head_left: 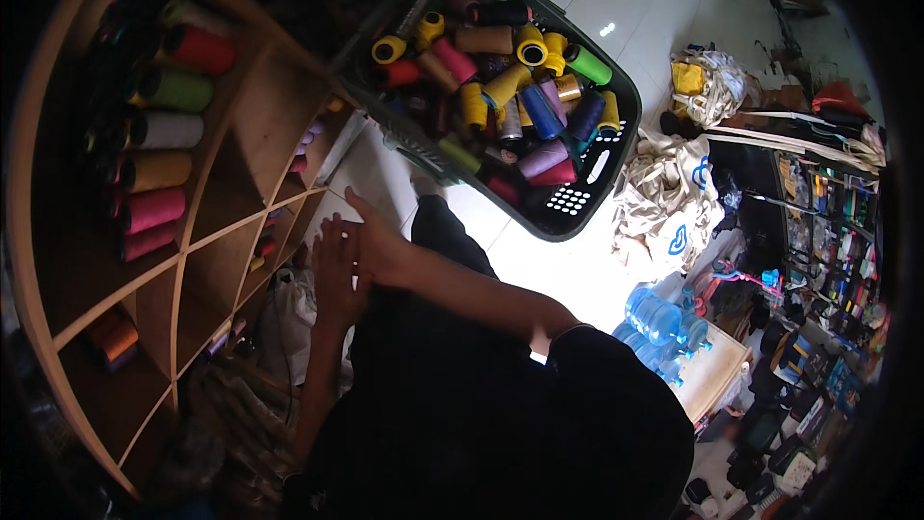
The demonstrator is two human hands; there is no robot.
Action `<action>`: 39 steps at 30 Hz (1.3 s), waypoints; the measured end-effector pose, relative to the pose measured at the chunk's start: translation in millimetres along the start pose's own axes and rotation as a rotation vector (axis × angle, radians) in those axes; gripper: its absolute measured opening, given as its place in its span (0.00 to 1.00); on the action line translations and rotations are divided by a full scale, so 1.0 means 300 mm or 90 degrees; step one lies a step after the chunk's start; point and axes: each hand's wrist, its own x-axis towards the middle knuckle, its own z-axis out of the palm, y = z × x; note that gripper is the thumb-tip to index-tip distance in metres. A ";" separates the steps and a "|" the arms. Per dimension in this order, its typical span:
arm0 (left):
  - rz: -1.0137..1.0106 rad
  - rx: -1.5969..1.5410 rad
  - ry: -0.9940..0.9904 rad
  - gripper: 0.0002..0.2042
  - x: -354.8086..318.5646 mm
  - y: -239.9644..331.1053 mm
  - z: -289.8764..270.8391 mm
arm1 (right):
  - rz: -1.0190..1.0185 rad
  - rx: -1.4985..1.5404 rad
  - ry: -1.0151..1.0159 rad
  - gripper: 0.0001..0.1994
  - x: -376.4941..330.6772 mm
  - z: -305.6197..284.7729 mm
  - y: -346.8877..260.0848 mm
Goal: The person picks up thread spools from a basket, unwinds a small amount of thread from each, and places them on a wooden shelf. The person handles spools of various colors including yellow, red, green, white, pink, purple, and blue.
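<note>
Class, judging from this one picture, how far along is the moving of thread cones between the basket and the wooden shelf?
Done: several thread cones already lie in one wooden shelf compartment, a few in lower ones. In hand: nothing; the left hand and right hand meet empty in front of the shelf. Left: the dark plastic basket is full of mixed cones, and several compartments look bare.

Left hand (337, 274) and right hand (377, 243) pressed together, fingers flat, nothing visibly held, just beside wooden shelf (207, 231) with thread cones (159, 173) in compartments; dark plastic basket (577, 202) heaped with mixed-colour thread cones above hands on white tiled floor (568, 270); water bottles (664, 323) and cloth bags (674, 202) at right
</note>
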 end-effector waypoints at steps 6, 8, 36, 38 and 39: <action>-0.405 -0.080 -0.073 0.24 -0.446 -0.217 0.208 | -0.245 -0.684 0.083 0.21 -0.100 -0.283 -0.256; -0.631 -0.183 -0.089 0.21 -0.646 -0.253 0.254 | -0.401 -0.708 0.244 0.14 -0.138 -0.403 -0.342; -1.064 -0.502 0.033 0.19 -0.936 -0.091 0.490 | -0.081 -1.276 0.188 0.17 -0.043 -0.611 -0.600; -1.069 -0.504 0.029 0.19 -0.948 -0.079 0.495 | -0.184 -1.306 0.172 0.15 -0.103 -0.616 -0.584; -1.071 -0.502 0.028 0.19 -0.955 -0.070 0.503 | -0.237 -1.319 0.162 0.13 -0.126 -0.613 -0.579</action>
